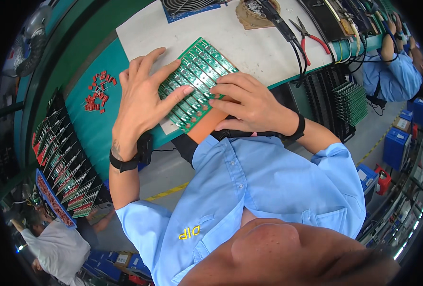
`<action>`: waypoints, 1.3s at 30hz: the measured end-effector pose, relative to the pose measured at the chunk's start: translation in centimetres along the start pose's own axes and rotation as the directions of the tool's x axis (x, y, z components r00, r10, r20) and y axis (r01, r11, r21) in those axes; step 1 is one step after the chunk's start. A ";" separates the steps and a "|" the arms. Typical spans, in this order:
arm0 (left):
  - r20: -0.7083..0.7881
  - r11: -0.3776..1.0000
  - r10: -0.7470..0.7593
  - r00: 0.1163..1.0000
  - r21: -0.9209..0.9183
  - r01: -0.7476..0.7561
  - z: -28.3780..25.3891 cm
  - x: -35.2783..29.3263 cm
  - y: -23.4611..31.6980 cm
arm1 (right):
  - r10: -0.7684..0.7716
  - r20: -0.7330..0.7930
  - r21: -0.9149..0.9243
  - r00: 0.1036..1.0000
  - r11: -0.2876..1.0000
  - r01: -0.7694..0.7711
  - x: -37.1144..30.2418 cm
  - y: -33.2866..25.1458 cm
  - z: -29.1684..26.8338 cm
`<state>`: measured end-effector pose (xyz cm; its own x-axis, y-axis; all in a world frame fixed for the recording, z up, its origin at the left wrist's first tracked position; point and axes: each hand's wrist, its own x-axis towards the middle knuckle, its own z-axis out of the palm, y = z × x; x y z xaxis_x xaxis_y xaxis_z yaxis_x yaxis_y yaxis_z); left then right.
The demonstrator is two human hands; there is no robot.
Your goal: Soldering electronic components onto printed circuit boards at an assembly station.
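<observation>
Green PCB [197, 76] lies mid-frame, long axis running upper right to lower left. L hand [142, 102] & R hand [247, 102] rest flat on it, fingers spread, gripping nothing.

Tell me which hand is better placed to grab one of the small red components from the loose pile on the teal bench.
Left, probably. The left hand lies on the green circuit board panel nearest the small red components; the right hand rests farther away.
</observation>
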<state>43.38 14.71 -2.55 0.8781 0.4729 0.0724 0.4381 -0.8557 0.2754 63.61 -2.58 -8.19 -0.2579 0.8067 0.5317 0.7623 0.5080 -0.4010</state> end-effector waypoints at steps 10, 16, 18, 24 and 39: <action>0.002 1.000 -0.018 1.000 0.020 0.018 0.4 2.4 -0.3 | 0.246 -0.170 0.115 0.954 0.967 -0.229 1.3 -0.9 1.3; -0.026 1.000 -0.001 1.000 0.007 0.001 0.2 2.2 0.3 | 0.837 0.005 0.999 0.547 -0.027 0.032 -0.2 3.3 -0.8; -0.046 1.000 0.020 0.999 0.015 -0.019 -0.1 2.6 0.7 | 0.895 -0.061 0.975 0.441 -0.041 0.218 0.2 4.6 -0.9; -0.114 0.998 0.028 0.993 -0.054 -0.035 2.1 5.2 2.9 | 0.913 -0.215 0.958 0.346 0.130 0.255 0.3 6.4 -1.2; -0.170 0.990 -0.050 0.984 -0.141 0.026 4.2 6.2 2.6 | 0.673 -0.544 0.811 0.501 0.576 0.107 -3.9 5.1 -3.4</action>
<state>50.73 14.53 -5.45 0.8094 0.5442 0.2207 0.4295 -0.8049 0.4094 70.50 -4.20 -9.74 0.7071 0.5817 0.4021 -0.0699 0.6234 -0.7788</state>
